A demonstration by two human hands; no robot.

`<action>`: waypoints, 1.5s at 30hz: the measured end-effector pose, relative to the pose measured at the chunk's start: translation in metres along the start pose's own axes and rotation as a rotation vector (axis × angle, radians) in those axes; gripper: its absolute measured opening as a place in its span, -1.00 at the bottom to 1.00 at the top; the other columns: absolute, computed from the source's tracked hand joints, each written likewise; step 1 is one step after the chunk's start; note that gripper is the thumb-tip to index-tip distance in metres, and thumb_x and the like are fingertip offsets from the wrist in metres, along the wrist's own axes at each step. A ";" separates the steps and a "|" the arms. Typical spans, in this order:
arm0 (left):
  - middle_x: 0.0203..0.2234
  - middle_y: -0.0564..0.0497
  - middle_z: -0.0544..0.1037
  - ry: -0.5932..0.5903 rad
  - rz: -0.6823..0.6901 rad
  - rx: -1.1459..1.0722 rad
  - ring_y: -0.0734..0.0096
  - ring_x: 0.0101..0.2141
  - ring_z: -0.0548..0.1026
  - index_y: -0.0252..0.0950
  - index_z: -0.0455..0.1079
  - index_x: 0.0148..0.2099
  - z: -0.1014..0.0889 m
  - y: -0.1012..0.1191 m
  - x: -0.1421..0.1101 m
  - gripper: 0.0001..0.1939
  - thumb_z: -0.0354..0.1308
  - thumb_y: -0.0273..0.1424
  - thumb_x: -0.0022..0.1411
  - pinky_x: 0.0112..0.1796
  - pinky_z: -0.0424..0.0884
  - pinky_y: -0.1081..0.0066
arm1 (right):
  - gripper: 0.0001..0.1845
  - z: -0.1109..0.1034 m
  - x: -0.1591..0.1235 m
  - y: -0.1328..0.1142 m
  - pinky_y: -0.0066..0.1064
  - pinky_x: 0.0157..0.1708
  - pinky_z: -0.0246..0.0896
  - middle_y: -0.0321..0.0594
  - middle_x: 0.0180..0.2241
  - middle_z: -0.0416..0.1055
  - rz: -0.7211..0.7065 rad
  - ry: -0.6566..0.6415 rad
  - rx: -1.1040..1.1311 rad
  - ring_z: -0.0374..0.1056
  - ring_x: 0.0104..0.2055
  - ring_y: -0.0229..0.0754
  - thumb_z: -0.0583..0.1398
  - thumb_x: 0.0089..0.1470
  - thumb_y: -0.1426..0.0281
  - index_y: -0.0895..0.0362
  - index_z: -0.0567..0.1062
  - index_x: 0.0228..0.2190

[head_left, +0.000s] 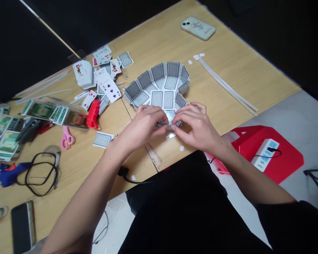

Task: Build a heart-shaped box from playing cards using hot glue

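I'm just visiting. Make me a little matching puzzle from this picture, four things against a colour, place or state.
1. Scissors
2. Power strip
3. Card tray
4. Phone in a pale case

A. On the table, upper right of the picture
B. Left hand and right hand at its near end
C. Pink handles
D. Lying on something red

Pairs: 1-C, 2-D, 3-B, 4-A

We see a grey playing-card tray (158, 73) with white-edged, patterned card backs (172, 83) at our grip; left of it, pink scissors (66, 132) and a blue glue gun (9, 175).
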State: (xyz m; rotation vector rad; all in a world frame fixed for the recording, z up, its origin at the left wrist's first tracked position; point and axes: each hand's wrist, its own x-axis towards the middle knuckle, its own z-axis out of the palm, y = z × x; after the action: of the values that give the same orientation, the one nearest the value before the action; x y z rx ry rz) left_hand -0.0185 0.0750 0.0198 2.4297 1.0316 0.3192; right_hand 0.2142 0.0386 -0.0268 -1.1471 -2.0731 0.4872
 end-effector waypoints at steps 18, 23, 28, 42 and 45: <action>-0.15 -0.03 0.68 -0.010 0.004 -0.023 0.11 -0.04 0.59 -0.22 0.50 -0.11 0.001 0.003 0.002 -0.90 0.24 -0.31 0.49 0.13 0.24 0.10 | -0.93 0.000 -0.001 0.000 0.05 0.38 0.04 -0.30 -0.19 0.70 -0.014 0.010 -0.004 0.57 0.07 0.00 0.28 0.30 0.41 -0.02 0.56 -0.27; -0.17 -0.03 0.67 -0.025 0.020 -0.018 0.12 -0.06 0.59 -0.22 0.49 -0.12 0.001 0.003 0.003 -0.88 0.22 -0.31 0.50 0.12 0.23 0.10 | -0.93 0.001 -0.001 0.001 0.06 0.37 0.06 -0.27 -0.18 0.69 -0.024 0.019 -0.015 0.57 0.08 0.02 0.29 0.30 0.40 -0.01 0.57 -0.27; -0.18 -0.02 0.68 -0.025 0.039 -0.029 0.14 -0.08 0.60 -0.21 0.49 -0.11 0.000 0.000 0.004 -0.87 0.20 -0.29 0.52 0.12 0.23 0.12 | -0.97 -0.002 -0.001 0.004 0.12 0.41 0.02 -0.26 -0.18 0.70 -0.032 0.007 -0.024 0.55 0.13 0.06 0.30 0.31 0.35 -0.03 0.57 -0.24; -0.20 -0.01 0.67 -0.031 0.042 -0.013 0.15 -0.09 0.60 -0.21 0.48 -0.12 0.000 0.001 0.006 -0.86 0.20 -0.28 0.52 0.11 0.24 0.11 | -0.92 -0.009 -0.002 0.006 0.08 0.38 0.06 -0.29 -0.19 0.71 -0.045 -0.012 -0.017 0.55 0.15 0.05 0.28 0.28 0.41 -0.04 0.56 -0.27; -0.19 -0.01 0.68 -0.028 0.044 -0.009 0.15 -0.07 0.60 -0.21 0.48 -0.12 0.001 0.001 0.005 -0.88 0.21 -0.30 0.51 0.13 0.23 0.10 | -0.92 -0.009 -0.002 0.006 0.08 0.38 0.05 -0.30 -0.19 0.71 -0.046 -0.014 -0.018 0.55 0.15 0.05 0.28 0.28 0.41 -0.04 0.55 -0.27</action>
State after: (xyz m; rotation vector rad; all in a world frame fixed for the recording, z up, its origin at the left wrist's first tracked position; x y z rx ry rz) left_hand -0.0143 0.0781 0.0199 2.4446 0.9636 0.3034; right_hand 0.2249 0.0400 -0.0249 -1.1067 -2.1156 0.4564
